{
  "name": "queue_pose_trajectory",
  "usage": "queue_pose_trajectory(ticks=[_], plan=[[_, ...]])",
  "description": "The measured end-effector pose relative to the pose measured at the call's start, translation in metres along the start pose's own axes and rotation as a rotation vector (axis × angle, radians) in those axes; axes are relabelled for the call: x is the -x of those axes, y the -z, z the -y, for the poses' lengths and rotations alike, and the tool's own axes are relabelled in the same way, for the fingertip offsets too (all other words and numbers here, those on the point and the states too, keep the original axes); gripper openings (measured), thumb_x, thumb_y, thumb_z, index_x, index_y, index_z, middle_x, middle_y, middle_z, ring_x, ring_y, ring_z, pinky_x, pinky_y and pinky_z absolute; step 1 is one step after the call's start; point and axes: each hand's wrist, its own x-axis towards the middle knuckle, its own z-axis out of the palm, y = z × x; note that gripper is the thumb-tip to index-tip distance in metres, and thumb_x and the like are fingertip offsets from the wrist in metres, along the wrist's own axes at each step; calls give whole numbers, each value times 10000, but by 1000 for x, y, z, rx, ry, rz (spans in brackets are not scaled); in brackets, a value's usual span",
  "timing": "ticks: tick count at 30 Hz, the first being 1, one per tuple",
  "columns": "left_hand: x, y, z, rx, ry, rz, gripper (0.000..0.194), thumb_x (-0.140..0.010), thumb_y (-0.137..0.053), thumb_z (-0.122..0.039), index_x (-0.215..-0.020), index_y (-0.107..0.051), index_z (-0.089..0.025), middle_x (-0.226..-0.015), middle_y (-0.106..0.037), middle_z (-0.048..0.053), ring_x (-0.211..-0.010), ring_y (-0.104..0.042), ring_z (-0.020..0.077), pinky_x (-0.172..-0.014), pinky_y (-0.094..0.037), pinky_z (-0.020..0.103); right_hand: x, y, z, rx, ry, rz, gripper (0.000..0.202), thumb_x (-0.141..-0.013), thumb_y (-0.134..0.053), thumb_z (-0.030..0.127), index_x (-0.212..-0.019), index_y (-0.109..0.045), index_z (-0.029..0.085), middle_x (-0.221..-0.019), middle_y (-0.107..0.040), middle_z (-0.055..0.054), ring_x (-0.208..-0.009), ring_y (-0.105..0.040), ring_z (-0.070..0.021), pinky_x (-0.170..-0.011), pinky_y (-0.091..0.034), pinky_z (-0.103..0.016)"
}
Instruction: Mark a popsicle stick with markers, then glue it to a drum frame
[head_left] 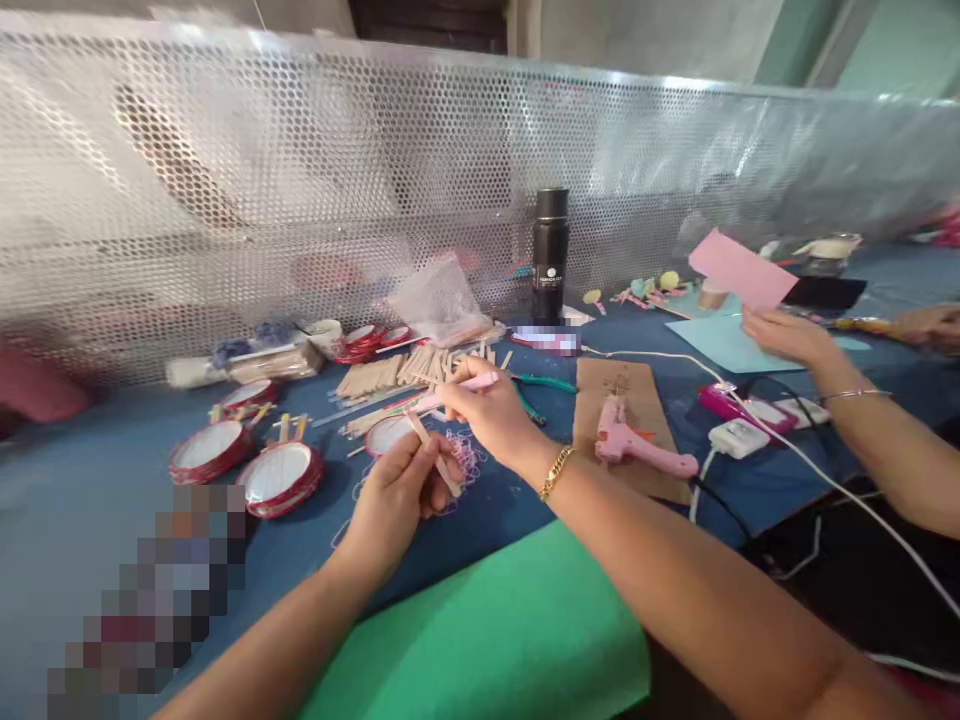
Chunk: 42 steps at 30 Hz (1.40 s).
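Note:
My left hand [397, 485] pinches a flat wooden craft stick [451, 484] between thumb and fingers, the stick held at a slant. In my right hand [487, 412], a slim pink pen [477, 382] is gripped, its front end close to the top of the stick; whether the two touch I cannot tell. Beneath the hands lies a tangle of purple thread [471, 460], and behind the left fingers a round white disc with a red rim [386, 437] is partly hidden. A pile of craft sticks [375, 375] is spread just beyond.
Stacked red-rimmed discs [279, 475] stand at the left. A pink glue gun [622, 440] rests on cardboard [592, 385] beside green-handled pliers [544, 382]. A black bottle [551, 260] stands behind. At right, a co-worker's hand [787, 335] holds pink paper [739, 270]; cables cross there.

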Motion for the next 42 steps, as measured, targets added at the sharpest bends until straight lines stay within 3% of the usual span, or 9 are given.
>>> queue_pose_trajectory(ticks=[4, 17, 42], plan=[[-2, 0, -2, 9, -3, 1, 330, -925, -564, -486, -831, -618, -174, -586, -609, -35, -431, -446, 66, -409, -317, 170, -1, -1, 4, -31, -65, -55, 185, -729, -604, 172, -593, -484, 209, -510, -518, 73, -502, -452, -92, -531, -366, -242], [-1, -2, -7, 19, -8, -11, 311, -908, -586, -477, -843, -611, -173, -686, -678, -10, -434, -454, 65, -402, -323, 180, 2, -1, 4, -10, -42, -9, 195, -733, -617, 176, -583, -495, 206, -522, -527, 65, -510, -455, -91, -538, -370, -247], [-2, 1, -4, 50, 11, -27, 308, -894, -607, -492, -875, -619, -185, -669, -672, -18, -436, -460, 70, -405, -335, 177, 2, -1, 4, 45, -36, -10, 190, -743, -598, 172, -595, -486, 211, -531, -516, 66, -519, -449, -97, -539, -373, -246]])
